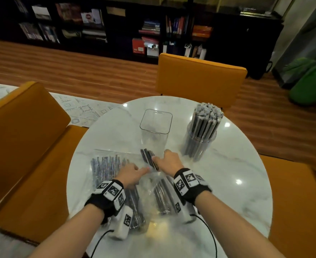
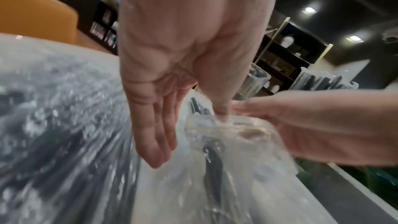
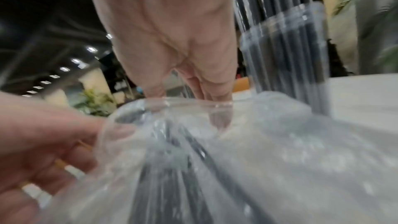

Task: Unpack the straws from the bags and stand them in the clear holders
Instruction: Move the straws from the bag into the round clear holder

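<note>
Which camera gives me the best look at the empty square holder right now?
The head view: the empty square holder stands whole and upright on the table, beside the round holder full of straws. The left wrist view catches only a blurred corner of it; in the right wrist view I cannot make it out.

No legible text, perhaps through blur.

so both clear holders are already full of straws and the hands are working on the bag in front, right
Not quite. Only the round holder on the right is full of straws; the square holder beside it is empty, as the head view shows. The rest holds: the left hand and right hand are both at the bag in front.
</note>
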The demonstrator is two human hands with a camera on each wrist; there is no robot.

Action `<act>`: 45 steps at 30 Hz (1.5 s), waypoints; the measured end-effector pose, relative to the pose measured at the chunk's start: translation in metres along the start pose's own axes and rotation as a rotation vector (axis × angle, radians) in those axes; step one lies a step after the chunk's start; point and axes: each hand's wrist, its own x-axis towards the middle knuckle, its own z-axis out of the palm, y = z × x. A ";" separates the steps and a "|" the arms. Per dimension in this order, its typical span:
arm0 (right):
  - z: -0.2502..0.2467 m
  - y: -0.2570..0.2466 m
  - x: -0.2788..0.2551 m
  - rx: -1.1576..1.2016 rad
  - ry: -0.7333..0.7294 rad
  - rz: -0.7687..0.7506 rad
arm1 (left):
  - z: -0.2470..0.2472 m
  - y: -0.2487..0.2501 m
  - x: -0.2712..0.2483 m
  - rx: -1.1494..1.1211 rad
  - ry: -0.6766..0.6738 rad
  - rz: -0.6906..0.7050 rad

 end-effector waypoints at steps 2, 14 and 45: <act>0.013 0.008 0.003 0.077 -0.100 0.091 | 0.011 0.003 -0.005 -0.131 -0.073 -0.005; -0.005 0.041 -0.023 0.982 -0.193 0.022 | 0.020 -0.006 -0.037 -0.511 -0.238 0.119; -0.226 0.007 -0.041 0.628 0.655 -0.510 | 0.052 0.179 0.054 -0.043 -0.118 0.522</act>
